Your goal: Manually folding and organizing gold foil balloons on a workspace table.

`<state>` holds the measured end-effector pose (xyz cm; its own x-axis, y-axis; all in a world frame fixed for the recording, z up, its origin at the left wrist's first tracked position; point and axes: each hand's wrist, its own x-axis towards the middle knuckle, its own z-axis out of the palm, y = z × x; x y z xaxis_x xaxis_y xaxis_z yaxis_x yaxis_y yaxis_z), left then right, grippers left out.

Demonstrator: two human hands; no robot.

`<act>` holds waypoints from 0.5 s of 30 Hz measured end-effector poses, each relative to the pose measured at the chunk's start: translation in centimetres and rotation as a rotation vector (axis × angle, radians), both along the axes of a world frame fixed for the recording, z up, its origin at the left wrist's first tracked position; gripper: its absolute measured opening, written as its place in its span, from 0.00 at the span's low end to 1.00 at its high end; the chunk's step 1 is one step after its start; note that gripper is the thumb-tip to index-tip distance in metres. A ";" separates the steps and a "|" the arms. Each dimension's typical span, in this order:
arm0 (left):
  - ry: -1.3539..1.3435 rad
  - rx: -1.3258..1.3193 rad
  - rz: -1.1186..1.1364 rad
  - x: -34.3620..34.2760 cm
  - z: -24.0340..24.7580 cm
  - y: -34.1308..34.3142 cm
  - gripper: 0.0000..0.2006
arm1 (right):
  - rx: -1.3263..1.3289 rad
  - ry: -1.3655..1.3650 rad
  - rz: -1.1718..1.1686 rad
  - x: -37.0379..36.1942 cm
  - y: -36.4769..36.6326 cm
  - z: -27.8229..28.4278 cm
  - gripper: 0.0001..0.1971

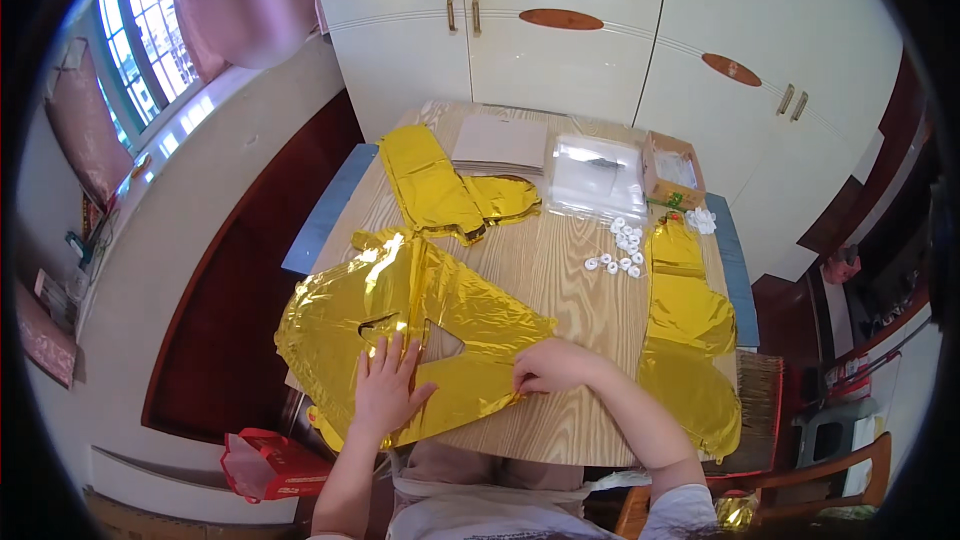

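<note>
A large flat gold foil balloon [335, 340], uninflated and creased, lies across the near left part of the wooden table [580, 330]. Two gaps show near its middle. My left hand [385, 390] rests palm down on the foil, its fingers stretched out and spread. At the balloon's right-hand edge, my right hand [552, 365] has curled fingers pinching the foil. Beyond it lies another flat gold foil balloon [425, 185], bent in shape. A long folded gold foil piece [687, 340] runs down the table's right side.
Cardboard sheets [500, 144], clear plastic bags [598, 180] and an open cardboard box [673, 172] stand along the back. Several small white rolls [628, 240] lie near a crumpled white piece [701, 221]. A red bag [270, 465] is below left; a wooden chair [880, 460] is at right.
</note>
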<state>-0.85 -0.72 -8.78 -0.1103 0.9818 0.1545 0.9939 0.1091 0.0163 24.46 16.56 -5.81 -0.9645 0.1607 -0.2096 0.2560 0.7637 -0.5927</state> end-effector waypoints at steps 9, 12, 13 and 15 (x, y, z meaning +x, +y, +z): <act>-0.036 -0.066 0.020 -1.2 0.5 0.0 0.37 | 0.071 -0.018 0.023 0.2 -0.1 -0.3 0.08; -0.042 -0.060 0.038 -1.9 0.1 -0.2 0.36 | 0.068 -0.020 0.020 0.1 -0.2 0.0 0.09; -0.049 -0.063 0.047 -2.2 0.0 -0.2 0.36 | 0.093 -0.056 0.005 0.1 -0.2 0.3 0.09; -0.056 -0.060 0.049 -2.6 -0.2 -0.2 0.36 | 0.144 -0.128 -0.027 0.2 -0.1 1.1 0.09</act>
<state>-3.42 -0.97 -8.96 -0.1650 0.9824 0.0874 0.9851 0.1598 0.0636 24.66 16.43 -4.68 -0.9262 0.2237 -0.3034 0.3442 0.8302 -0.4386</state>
